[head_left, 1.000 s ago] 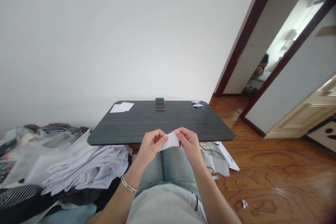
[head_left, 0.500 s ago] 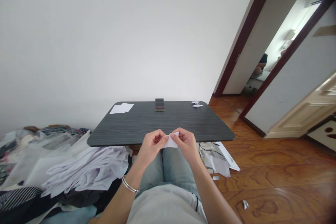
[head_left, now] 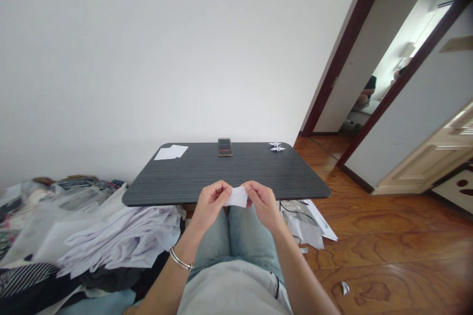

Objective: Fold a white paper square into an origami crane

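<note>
A small white piece of folded paper (head_left: 237,197) is stretched between my two hands, just over the near edge of the dark table (head_left: 207,172). My left hand (head_left: 214,200) pinches its left end between thumb and fingers. At the upper right corner, my right hand (head_left: 260,198) grips it with thumb and fingertips. Finer creases in the paper are too small to make out. Two folded paper cranes (head_left: 277,148) sit at the table's far right corner. White paper sheets (head_left: 170,152) lie overlapping at the far left.
A phone (head_left: 225,147) stands at the table's back edge by the wall. White cloth and clothes (head_left: 121,236) are heaped at the left. Papers and a cable (head_left: 306,226) lie under the table's right side. A paper scrap (head_left: 345,287) is on the wooden floor. Someone sits beyond the doorway.
My hands have drawn slightly apart, and my right thumb has slid off the paper's middle to its right corner. More of the paper's face now shows, shifted a little left.
</note>
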Action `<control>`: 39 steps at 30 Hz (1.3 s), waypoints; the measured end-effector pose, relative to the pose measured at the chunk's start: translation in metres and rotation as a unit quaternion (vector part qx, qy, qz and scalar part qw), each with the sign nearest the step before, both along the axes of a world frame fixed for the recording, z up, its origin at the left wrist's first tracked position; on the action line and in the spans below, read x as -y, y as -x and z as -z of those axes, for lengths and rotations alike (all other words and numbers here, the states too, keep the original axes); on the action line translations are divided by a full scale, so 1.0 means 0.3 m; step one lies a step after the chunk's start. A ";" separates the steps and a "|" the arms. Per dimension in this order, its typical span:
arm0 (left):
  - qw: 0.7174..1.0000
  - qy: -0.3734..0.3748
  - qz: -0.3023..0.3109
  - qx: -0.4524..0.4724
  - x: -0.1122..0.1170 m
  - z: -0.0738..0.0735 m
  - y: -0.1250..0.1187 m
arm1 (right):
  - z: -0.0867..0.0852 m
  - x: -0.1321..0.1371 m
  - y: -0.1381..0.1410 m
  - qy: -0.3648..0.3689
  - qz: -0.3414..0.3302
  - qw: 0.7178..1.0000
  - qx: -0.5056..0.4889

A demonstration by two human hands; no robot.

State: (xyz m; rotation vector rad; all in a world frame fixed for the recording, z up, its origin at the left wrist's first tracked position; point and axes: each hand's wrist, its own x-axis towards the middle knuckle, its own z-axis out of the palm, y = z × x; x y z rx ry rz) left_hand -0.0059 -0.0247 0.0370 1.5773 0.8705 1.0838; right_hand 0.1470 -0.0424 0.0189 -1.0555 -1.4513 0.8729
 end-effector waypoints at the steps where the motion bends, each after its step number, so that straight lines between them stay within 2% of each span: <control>1: 1.000 -0.004 -0.006 -0.001 -0.001 0.001 -0.003 | 0.002 0.000 0.002 -0.007 0.004 1.000 0.018; 9: 0.998 -0.037 -0.039 -0.031 -0.011 0.025 -0.012 | 0.006 0.006 0.022 -0.053 0.091 0.991 0.077; 14: 0.998 -0.035 -0.028 -0.033 -0.008 0.014 -0.008 | 0.004 0.009 0.018 -0.044 0.069 0.995 0.064; 19: 1.000 0.020 -0.002 -0.009 -0.006 0.002 0.007 | 0.012 0.004 -0.003 -0.017 0.038 0.998 0.039; 24: 0.999 0.033 -0.022 0.008 -0.009 0.001 0.026 | 0.014 -0.002 -0.015 -0.002 0.040 0.999 0.009; 27: 0.999 0.009 -0.030 0.019 -0.006 0.004 0.030 | 0.010 -0.004 -0.012 0.002 0.049 0.999 -0.018; 33: 0.996 -0.001 -0.009 0.091 0.006 0.032 0.006 | 0.004 -0.007 0.010 0.005 0.075 0.988 -0.136; 36: 0.996 -0.003 -0.038 0.075 0.007 0.035 -0.003 | 0.006 -0.006 0.018 0.016 0.057 0.985 -0.162; 39: 0.996 0.026 -0.066 0.060 0.001 0.019 0.003 | 0.008 -0.001 0.005 -0.006 0.029 0.985 -0.168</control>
